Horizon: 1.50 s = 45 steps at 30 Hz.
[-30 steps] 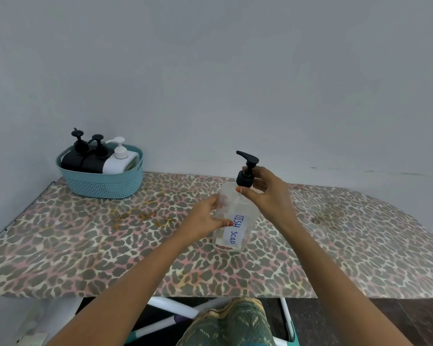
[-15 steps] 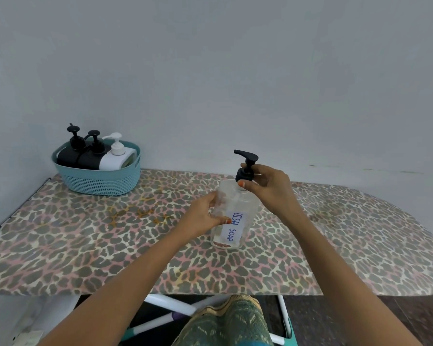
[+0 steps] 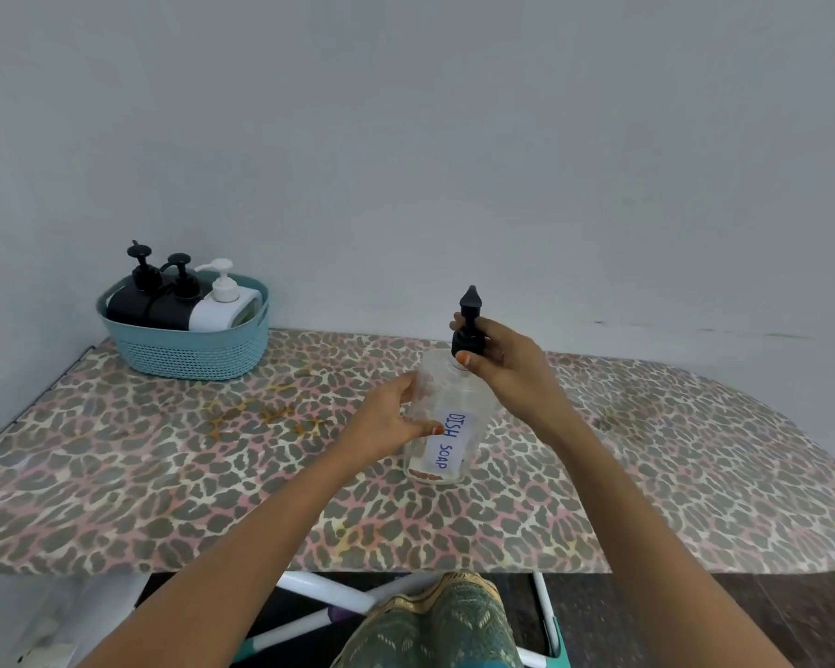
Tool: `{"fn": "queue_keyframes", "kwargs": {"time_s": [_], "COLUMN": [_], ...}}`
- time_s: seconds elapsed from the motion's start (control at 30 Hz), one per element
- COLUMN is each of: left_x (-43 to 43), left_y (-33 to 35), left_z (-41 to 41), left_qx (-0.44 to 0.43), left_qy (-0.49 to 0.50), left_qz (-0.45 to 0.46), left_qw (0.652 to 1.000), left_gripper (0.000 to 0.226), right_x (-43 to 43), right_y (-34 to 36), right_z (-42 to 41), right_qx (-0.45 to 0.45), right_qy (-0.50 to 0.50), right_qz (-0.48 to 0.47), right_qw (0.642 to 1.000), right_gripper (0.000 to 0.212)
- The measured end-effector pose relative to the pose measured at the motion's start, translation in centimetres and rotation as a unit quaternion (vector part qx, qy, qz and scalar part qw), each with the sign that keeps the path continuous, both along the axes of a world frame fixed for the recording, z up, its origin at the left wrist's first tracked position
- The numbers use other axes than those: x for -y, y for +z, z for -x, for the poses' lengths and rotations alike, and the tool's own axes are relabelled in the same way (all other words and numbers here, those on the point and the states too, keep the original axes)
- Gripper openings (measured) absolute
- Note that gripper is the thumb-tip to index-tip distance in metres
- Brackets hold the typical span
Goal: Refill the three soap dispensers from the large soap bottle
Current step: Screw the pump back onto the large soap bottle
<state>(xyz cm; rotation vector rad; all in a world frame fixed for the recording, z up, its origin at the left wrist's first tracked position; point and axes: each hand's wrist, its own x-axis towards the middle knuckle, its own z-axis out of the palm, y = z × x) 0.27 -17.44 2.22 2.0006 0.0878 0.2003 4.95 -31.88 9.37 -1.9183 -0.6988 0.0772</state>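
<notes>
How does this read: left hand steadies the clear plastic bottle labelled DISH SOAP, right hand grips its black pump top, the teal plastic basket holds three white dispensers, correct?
Not quite: in the head view the teal plastic basket holds two black pump dispensers and one white pump dispenser. The rest stands: left hand steadies the clear DISH SOAP bottle, right hand grips its black pump top.

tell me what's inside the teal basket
The teal basket holds three pump bottles: a left black dispenser, a middle black dispenser and a white dispenser. Its wall covers their lower parts, so anything beneath or behind them cannot be seen.
</notes>
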Motion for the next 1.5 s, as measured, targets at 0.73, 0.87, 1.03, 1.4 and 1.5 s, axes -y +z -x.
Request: {"fn": "queue_keyframes", "kwargs": {"time_s": [0.73, 0.87, 1.03, 1.4, 1.5], "left_x": [-0.2, -0.2, -0.2, -0.1, 0.0], "left_y": [-0.4, -0.3, -0.3, -0.1, 0.0], "left_z": [-0.3, -0.2, -0.1, -0.2, -0.2], "left_qx": [0.001, 0.001, -0.001, 0.001, -0.002], "left_qy": [0.012, 0.007, 0.011, 0.009, 0.005], "left_qz": [-0.018, -0.004, -0.007, -0.006, -0.006], "left_qw": [1.000, 1.000, 1.000, 1.000, 1.000], "left_gripper": [0.053, 0.051, 0.054, 0.051, 0.052], "right_x": [-1.0, 0.5, -0.5, -0.2, 0.7], "right_y": [-1.1, -0.7, -0.4, -0.1, 0.0], "right_z": [0.1, -0.1, -0.9, -0.1, -0.2], "right_qx": [0.031, -0.039, 0.011, -0.036, -0.065], "right_qy": [-0.025, 0.033, -0.050, 0.016, 0.044], "right_qz": [-0.018, -0.038, -0.031, -0.007, -0.033], "right_qw": [0.999, 0.998, 0.998, 0.999, 0.996], "right_gripper": [0.060, 0.044, 0.041, 0.044, 0.039]}}
